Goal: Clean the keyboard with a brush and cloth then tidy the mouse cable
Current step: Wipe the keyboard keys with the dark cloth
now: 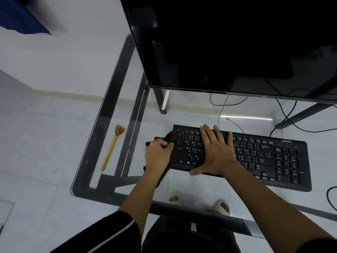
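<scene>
Left hand [158, 152] grips dark cloth [170, 136], right hand [217, 150] flat on keyboard [264, 156] (glass desk [127, 196], pale floor [45, 134]).

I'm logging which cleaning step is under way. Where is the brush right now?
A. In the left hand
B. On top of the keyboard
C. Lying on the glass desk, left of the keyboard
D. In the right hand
C: the brush lies on the glass desk left of the keyboard, apart from both hands; the left hand grips a dark cloth and the right hand rests flat on the keys.
</scene>
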